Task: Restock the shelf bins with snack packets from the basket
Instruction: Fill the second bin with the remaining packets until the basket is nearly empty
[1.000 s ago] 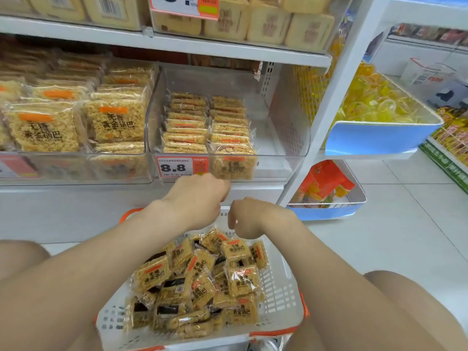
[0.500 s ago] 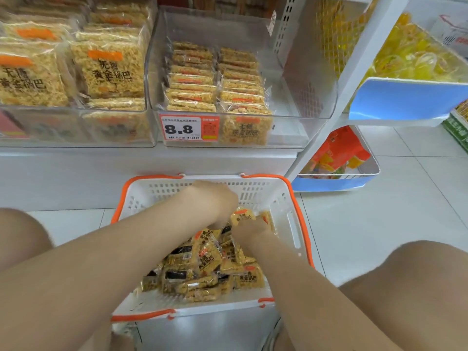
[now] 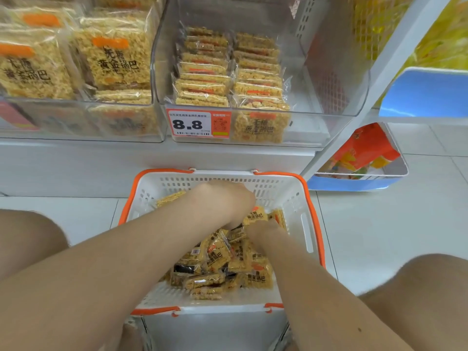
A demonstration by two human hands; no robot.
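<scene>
Rice-crisp snack packets [image 3: 222, 264] lie heaped in the white, orange-rimmed basket [image 3: 307, 224]. The right hand [image 3: 264, 229] grips one packet [image 3: 254, 216], raised above the heap. The left hand [image 3: 228, 202] is just beside it, fingers hidden, so its grip cannot be told. A part-filled clear shelf bin [image 3: 329, 97] stands beyond both hands.

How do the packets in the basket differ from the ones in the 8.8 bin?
The basket packets lie in a loose jumble facing every way; the bin packets stand edge-up in two tidy rows. The left hand and right hand are in among the basket packets; the bin packets are untouched, with bare bin floor to their right. Both show yellow crisps and black print.
</scene>
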